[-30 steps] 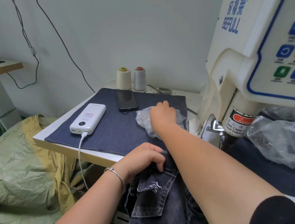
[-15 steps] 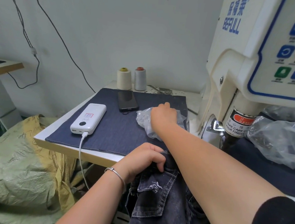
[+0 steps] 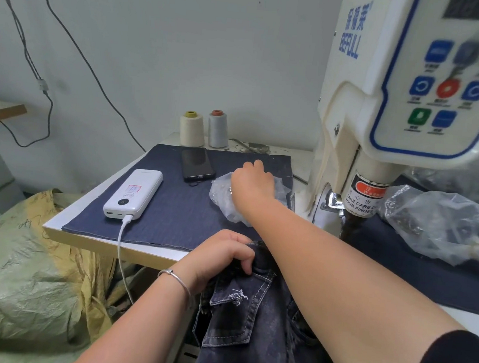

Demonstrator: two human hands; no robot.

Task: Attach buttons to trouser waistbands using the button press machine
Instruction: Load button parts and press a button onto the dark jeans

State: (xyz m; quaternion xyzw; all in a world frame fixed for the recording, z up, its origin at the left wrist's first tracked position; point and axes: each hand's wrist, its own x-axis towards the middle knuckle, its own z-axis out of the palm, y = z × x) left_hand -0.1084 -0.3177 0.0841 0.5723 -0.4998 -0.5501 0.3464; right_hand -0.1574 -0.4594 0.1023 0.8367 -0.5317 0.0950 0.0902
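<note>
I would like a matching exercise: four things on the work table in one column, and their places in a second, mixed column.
Things:
1. power bank
2. phone
3. thread cones
4. jeans

Places:
A. at the table's back edge, by the wall
B. gripped by the left hand at the front edge
C. near the left edge, white cable plugged in
D. face up, behind the small plastic bag

Pairs: 1-C, 2-D, 3-A, 4-B

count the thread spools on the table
2: a cream spool and a grey spool, upright side by side at the table's back edge, behind the phone. More may sit hidden behind the press machine.
</note>
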